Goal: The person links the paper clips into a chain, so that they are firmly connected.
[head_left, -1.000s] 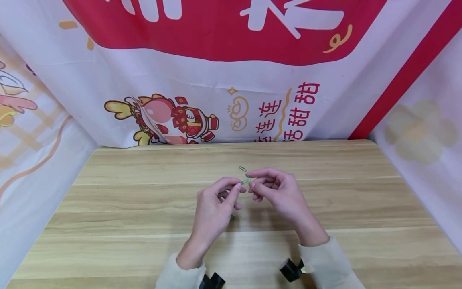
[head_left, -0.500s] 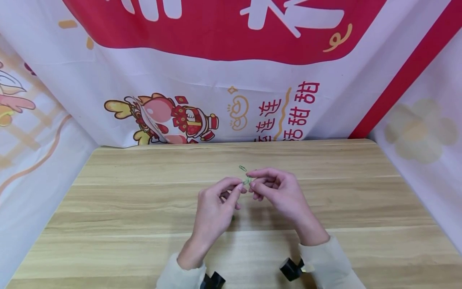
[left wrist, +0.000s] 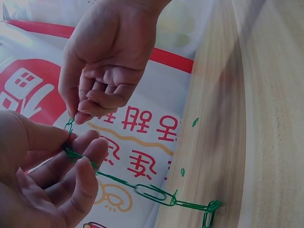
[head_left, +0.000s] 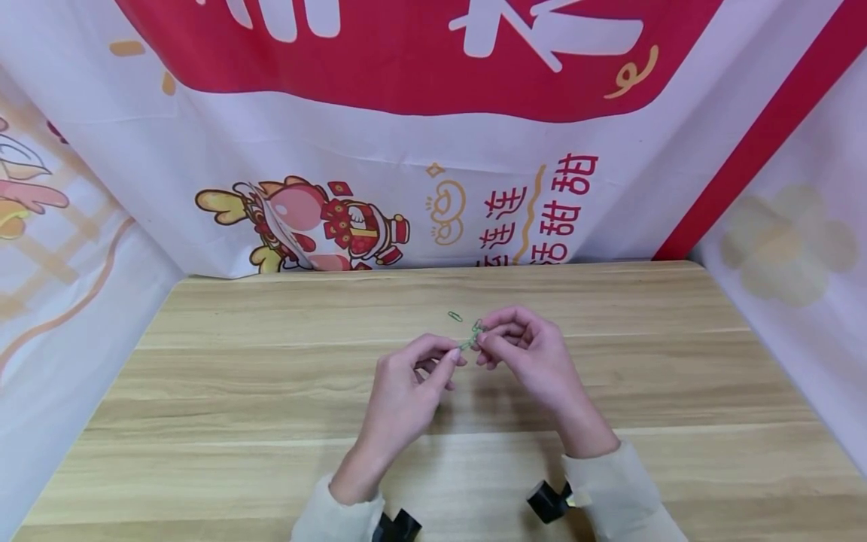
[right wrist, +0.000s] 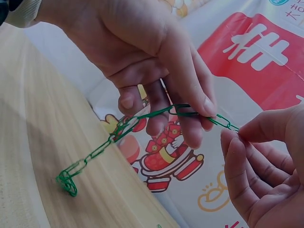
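My left hand (head_left: 406, 388) pinches a chain of linked green paper clips (left wrist: 151, 192) between thumb and index finger. From there the chain slants down to a small heap of clips (right wrist: 66, 185) on the table, best seen in the right wrist view. My right hand (head_left: 531, 361) faces it and pinches the short upper end of the chain (right wrist: 223, 120) with thumb and fingertip. A link or two spans the small gap between both hands' fingertips. The clip parts under the fingertips are hidden.
A loose green paper clip (head_left: 455, 316) lies on the wooden table (head_left: 271, 391) just beyond the hands; the left wrist view shows another loose clip (left wrist: 195, 122). Printed cloth (head_left: 379, 135) hangs behind the table and on both sides.
My right hand has shifted slightly to the right, and my left hand follows a little. More green shows between the fingertips. The green bit beside my left palm is no longer visible.
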Demonstrator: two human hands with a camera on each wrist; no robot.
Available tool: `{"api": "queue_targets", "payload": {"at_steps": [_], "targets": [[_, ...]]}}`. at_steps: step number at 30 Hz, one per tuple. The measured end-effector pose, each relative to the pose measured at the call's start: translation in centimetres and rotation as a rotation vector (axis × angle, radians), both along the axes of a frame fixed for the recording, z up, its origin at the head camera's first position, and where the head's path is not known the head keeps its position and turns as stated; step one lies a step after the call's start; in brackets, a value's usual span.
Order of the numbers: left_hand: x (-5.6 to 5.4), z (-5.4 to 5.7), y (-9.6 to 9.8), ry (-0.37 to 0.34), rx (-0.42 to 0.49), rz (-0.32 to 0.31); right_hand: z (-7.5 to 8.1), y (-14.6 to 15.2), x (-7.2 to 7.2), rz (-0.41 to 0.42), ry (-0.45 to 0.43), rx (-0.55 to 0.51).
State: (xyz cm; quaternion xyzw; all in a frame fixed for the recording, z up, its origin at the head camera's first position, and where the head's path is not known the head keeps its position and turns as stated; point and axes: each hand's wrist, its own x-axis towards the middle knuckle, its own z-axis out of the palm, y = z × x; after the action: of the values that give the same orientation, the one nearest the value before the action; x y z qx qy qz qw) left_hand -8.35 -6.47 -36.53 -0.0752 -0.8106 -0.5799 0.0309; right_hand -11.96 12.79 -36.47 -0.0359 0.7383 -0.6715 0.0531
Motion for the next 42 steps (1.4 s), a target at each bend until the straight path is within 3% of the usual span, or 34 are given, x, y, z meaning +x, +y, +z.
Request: {"api": "queue_targets", "payload": {"at_steps": [7, 12, 22, 26, 29, 33, 38, 42], "targets": [[-0.4, -0.1, -0.3, -0.047, 0.035, -0.011, 0.0, 0.0, 0.0, -0.032, -0.015, -0.036], [-0.4, 0.0, -0.4, -0.101, 0.034, -0.004, 0.2, -0.1, 0.2, -0.006, 0.001, -0.060], [-0.4, 0.2, -0.4, -0.133, 0.039, -0.007, 0.3, -0.7, 0.4, 0.021, 0.012, 0.003], [-0.4, 0.2, -0.6, -0.136, 0.038, 0.002, 0.1, -0.3, -0.2, 0.007, 0.024, 0.034], [-0.5, 0.3, -0.7, -0.131, 0.075, 0.031, -0.5, 0.1, -1.7, -0.029, 0.042, 0.141], [-0.5, 0.6, -0.8, -0.134, 0.128, 0.055, -2.1, 0.2, -4.2, -0.054, 0.039, 0.363], [-0.5, 0.7, -0.8, -0.141, 0.135, 0.055, -4.1, -0.2, -6.7, -0.005, 0.080, 0.587], [-0.4, 0.7, -0.8, -0.146, 0.140, 0.063, -4.9, -0.3, -8.0, 0.058, 0.116, 0.745]]}}
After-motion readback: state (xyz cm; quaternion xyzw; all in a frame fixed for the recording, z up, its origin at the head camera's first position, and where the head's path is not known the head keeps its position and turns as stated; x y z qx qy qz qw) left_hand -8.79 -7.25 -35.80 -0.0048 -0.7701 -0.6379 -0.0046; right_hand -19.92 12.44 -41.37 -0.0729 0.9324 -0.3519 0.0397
